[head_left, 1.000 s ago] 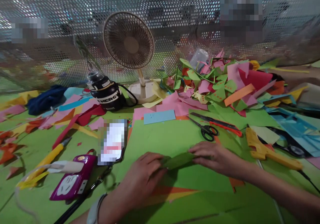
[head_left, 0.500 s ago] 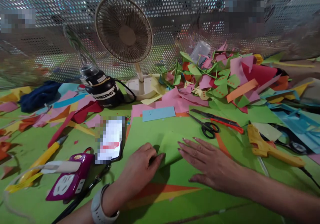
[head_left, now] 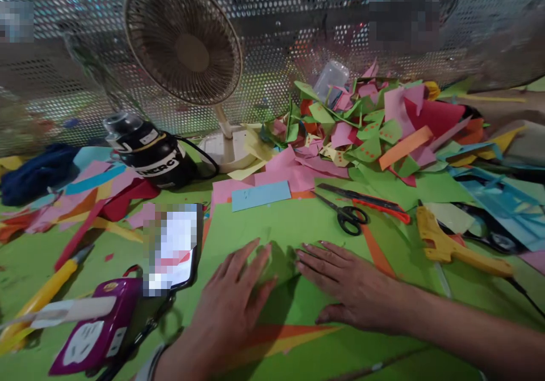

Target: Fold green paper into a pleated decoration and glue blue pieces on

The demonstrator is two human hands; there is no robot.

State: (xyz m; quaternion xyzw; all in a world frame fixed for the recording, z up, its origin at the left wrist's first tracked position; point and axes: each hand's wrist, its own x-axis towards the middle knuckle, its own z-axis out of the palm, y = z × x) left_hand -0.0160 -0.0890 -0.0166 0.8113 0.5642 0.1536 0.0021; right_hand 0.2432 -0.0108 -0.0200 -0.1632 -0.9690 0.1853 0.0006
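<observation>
Both hands rest on green paper that lies on the table before me. My left hand has its fingers stretched and apart, with the fingertips at a green piece between the hands. To the right, my right hand lies flat, fingers extended, on the same green piece. The hands hide part of that piece, so its outline cannot be made out. Beyond the fingers are a light blue paper strip, black-handled scissors and a red-and-black utility knife. Orange paper shows beneath the green sheet.
A yellow glue gun lies at right. A phone, purple device and yellow-handled tool lie at left. Behind stand a black bottle and fan, beside a heap of paper scraps.
My left hand has gone from curled fingers to spread ones, laid down on the paper. The right hand stays flat in nearly the same place. The view has shifted slightly right.
</observation>
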